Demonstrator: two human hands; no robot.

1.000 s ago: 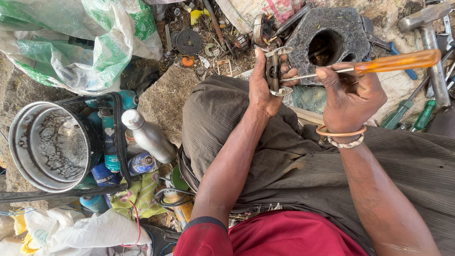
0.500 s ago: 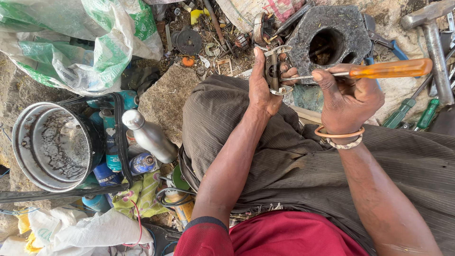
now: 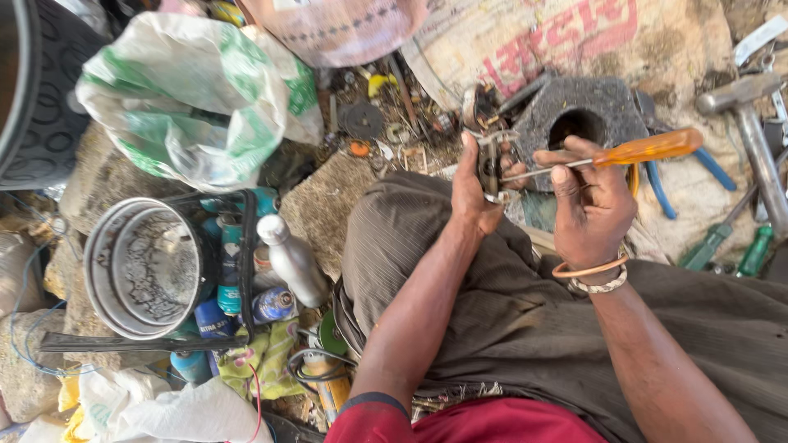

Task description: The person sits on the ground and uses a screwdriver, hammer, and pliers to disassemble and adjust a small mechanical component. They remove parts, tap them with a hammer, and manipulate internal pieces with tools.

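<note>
1. Nearest: both forearms reached out over the knee, which was draped in brown-grey cloth (image 3: 460, 271). Two bangles, one orange and one beaded, sat on the right wrist (image 3: 593, 277).
2. The left hand (image 3: 469, 190) was closed round a small greasy metal mechanism with a bracket frame (image 3: 491, 160), held up just past the knee, thumb side toward the camera.
3. The right hand (image 3: 593, 205) was clenched on the translucent orange handle of a slim-shafted screwdriver (image 3: 648, 148). The shaft ran level to the left, its tip at the mechanism.
4. Step, as I judged it: working a screw or catch on the part, tip engaged or nearly so. The next move would call for a steady left grip and axial pressure so the tip wouldn't slip (twist or pry: couldn't tell).
5. Beyond the hands: a dark cast block with a round hole (image 3: 579, 119), blue-handled pliers (image 3: 665, 193) and a steel hammer (image 3: 751, 123) on the ground.
6. Hard to make out: the tip's contact point was hidden by left fingers and grime. What the mechanism was stayed unclear. The hammer was cut off at the right edge.
</note>
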